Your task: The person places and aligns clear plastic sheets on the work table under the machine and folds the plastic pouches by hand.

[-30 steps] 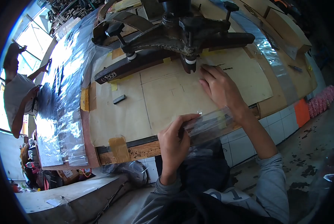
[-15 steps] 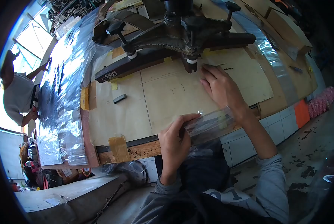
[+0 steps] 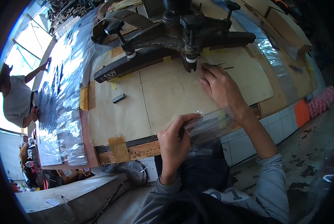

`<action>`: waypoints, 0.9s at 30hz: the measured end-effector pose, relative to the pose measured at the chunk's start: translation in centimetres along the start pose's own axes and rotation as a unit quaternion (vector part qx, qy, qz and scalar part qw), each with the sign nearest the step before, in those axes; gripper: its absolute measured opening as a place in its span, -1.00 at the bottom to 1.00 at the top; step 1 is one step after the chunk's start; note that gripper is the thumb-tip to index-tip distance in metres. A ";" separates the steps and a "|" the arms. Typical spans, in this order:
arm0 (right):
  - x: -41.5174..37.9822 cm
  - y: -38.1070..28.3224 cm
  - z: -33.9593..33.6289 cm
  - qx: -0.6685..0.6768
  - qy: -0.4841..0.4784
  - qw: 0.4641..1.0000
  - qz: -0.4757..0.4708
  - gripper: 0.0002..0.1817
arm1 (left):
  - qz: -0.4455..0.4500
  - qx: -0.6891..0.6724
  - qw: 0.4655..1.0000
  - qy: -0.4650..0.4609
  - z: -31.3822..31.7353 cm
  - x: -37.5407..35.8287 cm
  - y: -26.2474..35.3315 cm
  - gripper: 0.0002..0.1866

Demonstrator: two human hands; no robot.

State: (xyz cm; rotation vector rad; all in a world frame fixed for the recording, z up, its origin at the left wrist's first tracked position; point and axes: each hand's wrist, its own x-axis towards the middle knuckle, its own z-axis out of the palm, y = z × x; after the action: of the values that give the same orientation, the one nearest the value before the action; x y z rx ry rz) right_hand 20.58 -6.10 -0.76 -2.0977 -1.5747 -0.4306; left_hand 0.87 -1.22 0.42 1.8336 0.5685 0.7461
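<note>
My left hand is closed round one end of a clear plastic sleeve at the near edge of the work board. The sleeve stretches right, under my right wrist, and I cannot make out what is inside it. My right hand rests over the cream paper sheet, thumb and fingers drawn together close to the black metal clamp. Whatever the right fingertips may pinch is hidden. Pencil lines mark the paper, and a small dark block lies on it to the left.
A long dark bar under the clamp crosses the paper. Brown tape holds the near edge. Shiny plastic sheeting covers the left side, where another person stands. A cardboard piece lies at the far right.
The other person at the left has leaned lower, head and shoulders moving down. My two hands and the plastic sleeve stay almost in place.
</note>
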 end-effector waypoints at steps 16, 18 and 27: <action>0.0 0.0 0.0 0.005 -0.008 1.000 0.006 -0.68 | 0.016 -0.003 1.000 0.001 0.0 0.1 -0.1 -0.55; 0.1 0.0 0.0 0.007 -0.009 1.000 0.006 -0.68 | 0.015 0.003 1.000 -0.001 0.0 0.1 0.0 -0.59; -0.1 0.1 0.1 0.005 -0.009 1.000 0.008 -0.67 | -0.019 0.017 0.999 -0.026 -0.3 0.1 0.4 -0.69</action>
State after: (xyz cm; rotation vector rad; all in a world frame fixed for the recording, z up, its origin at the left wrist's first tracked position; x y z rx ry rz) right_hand 20.66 -6.16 -0.93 -2.1096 -1.5656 -0.3990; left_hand 0.74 -1.02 0.88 1.8635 0.5836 0.6643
